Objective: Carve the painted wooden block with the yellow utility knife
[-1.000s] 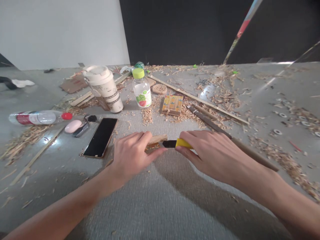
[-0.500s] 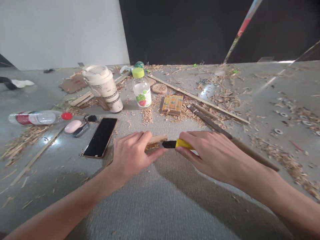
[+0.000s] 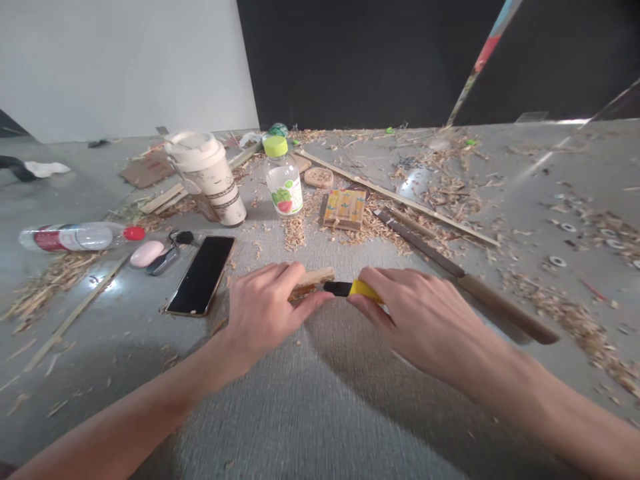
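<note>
The left hand point(image 3: 263, 303) curls tightly over a piece of wood point(image 3: 320, 275); the right hand point(image 3: 417, 310) is closed around a yellow-and-black tool point(image 3: 354, 289). The right wrist sits lower than 0.5 seconds earlier, baring more of a brown handle point(image 3: 507, 308). The wood, pale above, browner below, pokes out between the hands.

Slender, bare forearms point(image 3: 150, 399) lead to an ungloved left grip point(image 3: 265, 303) and right grip point(image 3: 417, 308).

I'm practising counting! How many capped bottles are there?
2: a red-capped bottle lying at left, a green-capped bottle standing near the middle. Others may be hidden.
</note>
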`<state>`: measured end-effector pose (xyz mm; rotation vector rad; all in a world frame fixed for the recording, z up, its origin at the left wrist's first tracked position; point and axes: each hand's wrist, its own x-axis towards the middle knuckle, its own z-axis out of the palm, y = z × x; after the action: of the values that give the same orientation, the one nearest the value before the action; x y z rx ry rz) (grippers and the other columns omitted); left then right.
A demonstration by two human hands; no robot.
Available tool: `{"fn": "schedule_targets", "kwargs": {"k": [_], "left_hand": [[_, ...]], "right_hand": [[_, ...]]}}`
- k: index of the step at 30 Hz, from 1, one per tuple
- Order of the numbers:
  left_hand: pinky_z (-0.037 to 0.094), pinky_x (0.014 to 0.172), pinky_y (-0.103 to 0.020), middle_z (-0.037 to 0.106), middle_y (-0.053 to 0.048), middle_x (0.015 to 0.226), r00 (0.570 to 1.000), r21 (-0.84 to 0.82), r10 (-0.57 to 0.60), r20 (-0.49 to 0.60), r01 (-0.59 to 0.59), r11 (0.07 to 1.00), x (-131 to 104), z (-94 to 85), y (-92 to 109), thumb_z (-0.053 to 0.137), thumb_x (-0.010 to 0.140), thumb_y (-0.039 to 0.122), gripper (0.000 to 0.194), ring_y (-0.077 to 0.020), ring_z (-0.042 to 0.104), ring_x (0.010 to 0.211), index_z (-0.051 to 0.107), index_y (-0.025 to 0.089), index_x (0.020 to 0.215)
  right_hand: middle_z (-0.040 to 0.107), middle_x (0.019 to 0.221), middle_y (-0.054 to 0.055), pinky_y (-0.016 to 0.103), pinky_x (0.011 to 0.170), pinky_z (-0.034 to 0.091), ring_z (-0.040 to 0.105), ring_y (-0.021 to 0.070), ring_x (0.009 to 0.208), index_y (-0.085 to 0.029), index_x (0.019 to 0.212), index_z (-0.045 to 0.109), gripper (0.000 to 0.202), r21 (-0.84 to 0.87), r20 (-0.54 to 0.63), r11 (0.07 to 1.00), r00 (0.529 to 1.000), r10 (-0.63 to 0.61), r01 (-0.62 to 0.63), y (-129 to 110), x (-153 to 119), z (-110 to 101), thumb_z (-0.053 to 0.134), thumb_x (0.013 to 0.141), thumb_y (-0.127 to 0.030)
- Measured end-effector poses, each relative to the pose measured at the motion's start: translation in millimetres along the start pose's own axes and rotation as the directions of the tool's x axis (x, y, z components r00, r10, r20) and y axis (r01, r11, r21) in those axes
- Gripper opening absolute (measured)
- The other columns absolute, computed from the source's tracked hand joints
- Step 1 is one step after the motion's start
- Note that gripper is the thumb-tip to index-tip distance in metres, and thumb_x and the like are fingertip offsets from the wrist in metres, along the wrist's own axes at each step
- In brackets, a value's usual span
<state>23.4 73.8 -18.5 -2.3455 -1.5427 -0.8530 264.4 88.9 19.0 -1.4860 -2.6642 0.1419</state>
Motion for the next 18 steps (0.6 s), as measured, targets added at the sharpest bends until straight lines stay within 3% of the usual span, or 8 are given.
{"fn": "schedule_targets", "kwargs": {"k": [6, 18], "left_hand": [[0.033, 0.054, -0.033, 0.064, 0.001, 0.063, 0.999, 0.023, -0.021, 0.024, 0.021, 1.000, 0, -2.2, -1, 0.053, 0.100, 0.072, 0.057, -0.0171, 0.062, 0.059, 0.058, 0.021, 0.074], [0.030, 0.053, -0.032, 0.064, 0.001, 0.063, 1.000, 0.044, -0.027, 0.016, 0.026, 0.999, 0, -0.8, -2, 0.051, 0.099, 0.075, 0.060, -0.0162, 0.062, 0.057, 0.056, 0.021, 0.074]], "right_hand": [[0.069, 0.078, 0.002, 0.033, 0.057, 0.014, 0.056, 0.0177, 0.061, -0.023, 0.086, 0.053, 0.031, 0.007, -0.036, 0.998, 0.997, 0.068, -0.068, -9, -5, 10, 0.049, 0.107, -0.045], [0.065, 0.063, 0.002, 0.032, 0.054, 0.011, 0.060, 0.0202, 0.052, -0.023, 0.080, 0.055, 0.026, -0.101, -0.242, 0.992, 0.969, 0.050, -0.076, -25, -13, 14, 0.054, 0.103, -0.037]]}}
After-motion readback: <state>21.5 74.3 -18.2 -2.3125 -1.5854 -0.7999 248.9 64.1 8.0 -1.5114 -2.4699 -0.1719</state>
